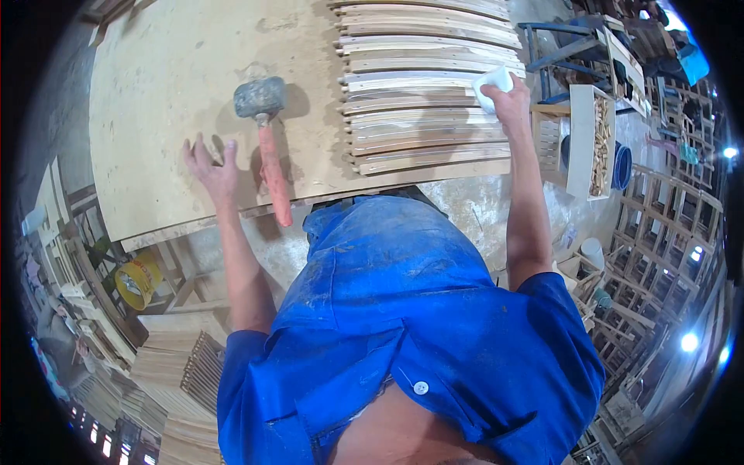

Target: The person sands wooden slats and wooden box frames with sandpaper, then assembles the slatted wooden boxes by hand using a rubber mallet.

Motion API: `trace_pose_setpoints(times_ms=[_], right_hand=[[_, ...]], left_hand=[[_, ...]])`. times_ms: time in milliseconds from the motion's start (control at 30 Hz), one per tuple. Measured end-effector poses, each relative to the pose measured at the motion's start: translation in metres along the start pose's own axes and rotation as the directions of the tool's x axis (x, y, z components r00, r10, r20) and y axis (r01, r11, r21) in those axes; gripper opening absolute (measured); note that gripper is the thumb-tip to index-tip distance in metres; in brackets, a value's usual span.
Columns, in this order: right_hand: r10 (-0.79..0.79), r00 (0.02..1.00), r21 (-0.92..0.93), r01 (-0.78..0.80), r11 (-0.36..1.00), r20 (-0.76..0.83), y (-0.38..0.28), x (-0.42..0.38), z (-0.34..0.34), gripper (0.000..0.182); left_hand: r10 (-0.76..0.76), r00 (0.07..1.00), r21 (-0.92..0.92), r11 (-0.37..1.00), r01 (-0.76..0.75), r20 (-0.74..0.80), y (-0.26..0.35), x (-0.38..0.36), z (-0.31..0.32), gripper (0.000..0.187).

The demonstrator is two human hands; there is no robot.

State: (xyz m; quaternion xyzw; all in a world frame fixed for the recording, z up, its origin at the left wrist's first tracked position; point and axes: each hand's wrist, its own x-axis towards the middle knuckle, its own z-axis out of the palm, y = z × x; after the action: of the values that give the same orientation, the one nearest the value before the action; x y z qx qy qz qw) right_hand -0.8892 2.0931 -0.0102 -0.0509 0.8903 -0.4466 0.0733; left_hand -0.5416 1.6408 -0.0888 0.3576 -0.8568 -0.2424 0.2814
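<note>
My right hand (pixel 511 101) is closed round a white plastic bottle (pixel 493 87), held over the right end of a row of curved wooden slats (pixel 426 116). The slats lie side by side on the plywood table (pixel 155 93), with white streaks on some of them. At the left, my left hand (pixel 213 167) hovers by the table's front edge, fingers spread and holding nothing. Between that hand and the slats lies a mallet (pixel 260 97) with a dark head and a red handle, which sticks out over the front edge.
Right of the table stands a long pale box (pixel 590 143) of small wooden pieces, with a blue bucket (pixel 621 167) beside it. A yellow bucket (pixel 138 280) sits below left. Stacked wooden parts (pixel 174 360) lie at the lower left, and wooden frames (pixel 659 225) fill the right.
</note>
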Motion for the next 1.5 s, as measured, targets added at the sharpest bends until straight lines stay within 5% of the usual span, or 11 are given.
trace_pose_setpoints(times_ms=[167,367,533,667,767,833,1133,1500], right_hand=[[0.057,0.987,-0.061,-0.067,0.996,-0.15,0.037,0.026,-0.058,0.039],[0.054,0.993,0.014,-0.053,0.999,-0.104,0.046,0.033,-0.075,0.034],[0.023,0.989,0.279,-0.064,0.958,0.148,-0.037,-0.016,0.004,0.03],[-0.176,0.938,0.184,0.125,0.975,0.298,-0.074,-0.034,0.107,0.042],[-0.285,0.923,0.011,0.292,0.956,0.258,-0.1,-0.04,0.15,0.044],[-0.253,0.931,0.013,0.259,0.966,0.264,-0.101,-0.041,0.153,0.045],[-0.066,0.998,0.066,0.065,0.996,0.023,-0.013,0.002,0.045,0.038],[0.066,0.969,-0.027,-0.075,0.997,-0.239,0.062,0.05,-0.076,0.035]], left_hand=[[-0.106,0.992,0.044,0.993,0.109,-0.063,0.003,0.03,0.016,0.07],[-0.084,0.994,0.388,0.916,0.103,-0.066,0.006,0.049,0.048,0.059],[-0.033,0.99,0.458,0.884,0.094,-0.139,0.02,0.044,0.052,0.045],[-0.005,0.992,0.433,0.899,0.059,-0.124,0.018,0.046,0.049,0.046],[-0.014,0.991,0.429,0.901,0.07,-0.131,0.016,0.045,0.05,0.047],[-0.025,0.991,0.407,0.91,0.077,-0.133,0.012,0.046,0.05,0.048],[-0.074,0.989,0.416,0.901,0.12,-0.127,0.016,0.046,0.051,0.047],[-0.03,0.995,0.471,0.879,0.072,-0.097,0.004,0.045,0.057,0.047]])
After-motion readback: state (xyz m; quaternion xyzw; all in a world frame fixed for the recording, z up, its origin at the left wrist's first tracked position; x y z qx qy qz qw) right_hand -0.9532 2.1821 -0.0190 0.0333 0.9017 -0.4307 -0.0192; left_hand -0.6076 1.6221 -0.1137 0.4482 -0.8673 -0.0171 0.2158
